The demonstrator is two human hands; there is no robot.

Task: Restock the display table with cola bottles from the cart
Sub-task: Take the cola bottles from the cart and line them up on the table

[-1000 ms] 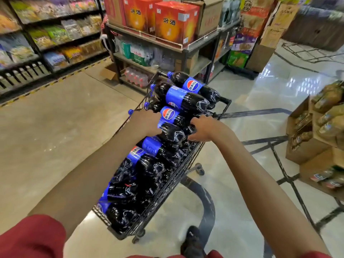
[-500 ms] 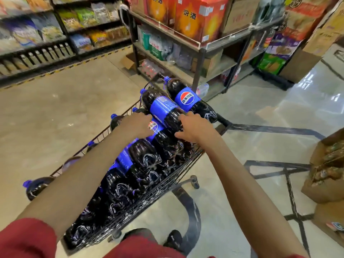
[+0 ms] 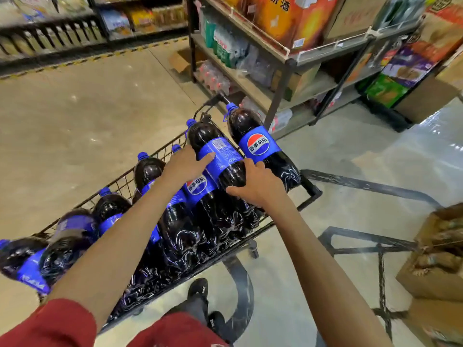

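**Both hands on top cola bottle, still in cart**

Vs 0.5 s ago: the left hand (image 3: pixel 186 165) has crept up. Its fingers were by the logo of a lower bottle and now lie fairly straight across the blue label of the top cola bottle (image 3: pixel 220 156). The right hand (image 3: pixel 255 185) is in much the same spot, fingers and thumb curled round that bottle's lower body. The shelf rack (image 3: pixel 283 78) fills more of the view than before.

Bottle: dark cola, blue cap, blue label with the print side up. It lies on its side atop the pile in the cart (image 3: pixel 162 151), cap pointing away from the person. Its neighbour (image 3: pixel 258 144) lies just beside it, touching, logo side up. More cola bottles (image 3: pixel 110 209) fill the basket, all on their sides.

Room: bare floor (image 3: pixel 87 116) is wide open past the cart's left wall. The rack stands near the cart's far end. Cardboard boxes (image 3: pixel 431 279) sit on the right, well apart from the cart, with a strip of floor between.
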